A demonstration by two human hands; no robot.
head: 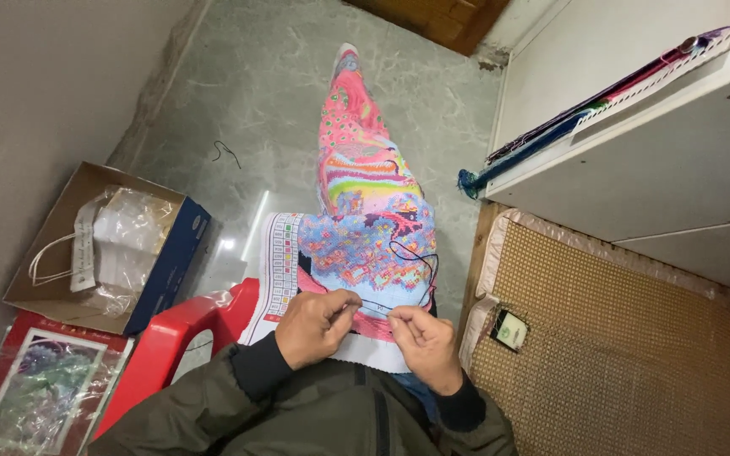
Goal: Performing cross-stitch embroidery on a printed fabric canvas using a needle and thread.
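Cross-stitch cloth point(369, 219), bright pink and blue, drapes over the person's lap toward the far floor. At far left sits a cardboard box point(86, 245), then a red stool point(175, 338). Left hand point(318, 325) and right hand point(424, 338) each pinch a dark thread point(411, 262) over the cloth's near edge. A woven mat point(627, 355) lies right.

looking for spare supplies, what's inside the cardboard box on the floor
The box holds crinkled clear plastic bags and a white card with cord handles. Whatever is in or beneath the bags is hidden.
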